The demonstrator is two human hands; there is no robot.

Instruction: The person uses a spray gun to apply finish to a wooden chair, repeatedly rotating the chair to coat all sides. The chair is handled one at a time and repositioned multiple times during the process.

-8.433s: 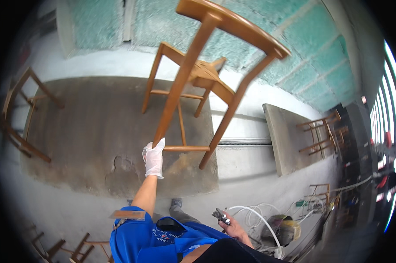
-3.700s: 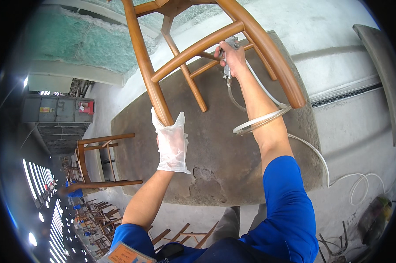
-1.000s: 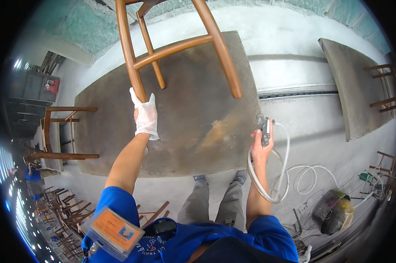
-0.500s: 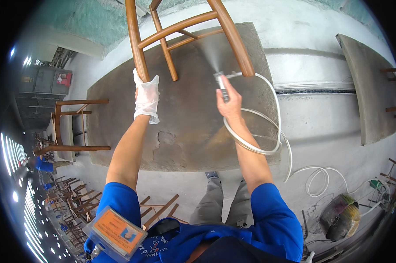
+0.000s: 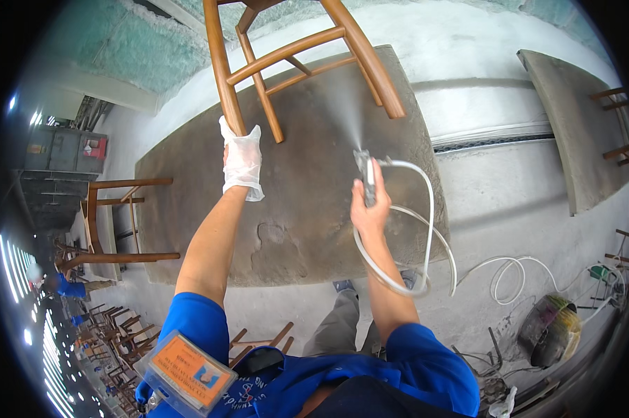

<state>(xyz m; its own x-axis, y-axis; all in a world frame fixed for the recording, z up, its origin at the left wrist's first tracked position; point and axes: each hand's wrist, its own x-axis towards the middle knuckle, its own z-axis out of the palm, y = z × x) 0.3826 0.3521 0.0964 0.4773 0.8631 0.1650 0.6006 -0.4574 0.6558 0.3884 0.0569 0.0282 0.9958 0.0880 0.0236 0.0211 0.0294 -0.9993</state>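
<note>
1. The wooden chair is a warm orange-brown with a glossy finish. It sits in the top centre of the view with its legs pointing down toward the camera, so it's being held up and tilted. You can see three legs plus a few thin cross rungs joining them; the seat is mostly cut off at the top edge.

2. The spray gun is a small grey metal one, with a white hose looping off its back end, down around the right forearm and away across the floor. A pale cone of mist fans out of the nozzle toward the chair's right-hand leg and rungs.

3. The left hand, in a white glove, is stretched out nearly straight and clamped around the lower end of the chair's left leg.

4. The right hand is bare, elbow bent, fingers wrapped tight round the spray gun's grip with the nozzle aimed up and forward. The gun sits below and right of the chair, clear of the wood.

5. Under all this is a big grey, stained board lying on the concrete floor. Another brown chair lies on its side off to the left, just beside the board's edge.
</note>
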